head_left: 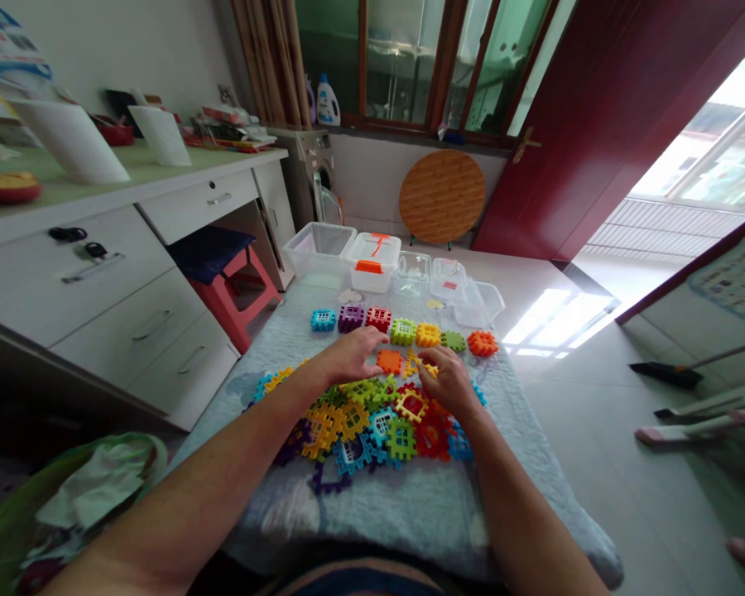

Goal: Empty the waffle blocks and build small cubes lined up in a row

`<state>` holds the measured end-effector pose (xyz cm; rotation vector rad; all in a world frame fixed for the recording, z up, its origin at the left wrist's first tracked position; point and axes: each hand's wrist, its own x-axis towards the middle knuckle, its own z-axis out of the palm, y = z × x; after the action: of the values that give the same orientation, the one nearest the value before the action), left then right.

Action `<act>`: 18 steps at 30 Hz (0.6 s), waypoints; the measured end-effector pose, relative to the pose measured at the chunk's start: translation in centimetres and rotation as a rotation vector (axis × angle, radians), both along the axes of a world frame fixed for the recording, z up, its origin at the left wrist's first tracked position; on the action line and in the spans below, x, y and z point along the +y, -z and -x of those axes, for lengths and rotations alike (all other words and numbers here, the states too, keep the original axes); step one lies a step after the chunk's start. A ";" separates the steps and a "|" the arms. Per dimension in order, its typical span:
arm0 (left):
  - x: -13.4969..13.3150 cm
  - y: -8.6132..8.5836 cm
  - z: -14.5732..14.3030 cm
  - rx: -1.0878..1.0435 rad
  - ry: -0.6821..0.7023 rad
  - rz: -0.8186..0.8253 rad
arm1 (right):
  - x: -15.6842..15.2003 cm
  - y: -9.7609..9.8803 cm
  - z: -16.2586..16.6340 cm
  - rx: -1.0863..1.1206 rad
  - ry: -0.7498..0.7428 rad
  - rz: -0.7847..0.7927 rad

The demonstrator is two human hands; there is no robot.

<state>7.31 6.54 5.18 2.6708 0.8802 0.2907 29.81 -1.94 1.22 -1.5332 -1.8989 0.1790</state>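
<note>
My left hand (355, 354) is over the blue cloth, its thumb and fingers apart, at the left edge of a flat orange building tile (389, 362). My right hand (448, 377) is curled, with a yellow building tile (411, 364) at its fingertips; the fingers partly hide how it is gripped. Below both hands spreads a pile of interlocking tiles (353, 420) in yellow, green, blue, red and purple. Beyond them stands a row of assembled blocks, including a blue block (324, 320), a purple block (351, 319), a dark red block (378, 319) and an orange block (483, 343).
At the table's far end stand an open clear bin (319, 240), a lidded box with orange latches (373, 263) and several clear lids and containers. A red stool (239, 290) is by the drawers on the left. A bin with a green liner (155, 463) sits lower left.
</note>
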 end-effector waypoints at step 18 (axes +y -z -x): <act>-1.5 5.9 14.7 -0.627 -0.806 0.262 | 3.2 -0.7 3.4 -0.374 -0.229 0.206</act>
<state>-7.34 5.00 -0.75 1.6897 1.5634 1.0290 26.43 1.25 1.97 -1.5614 -2.4190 0.2053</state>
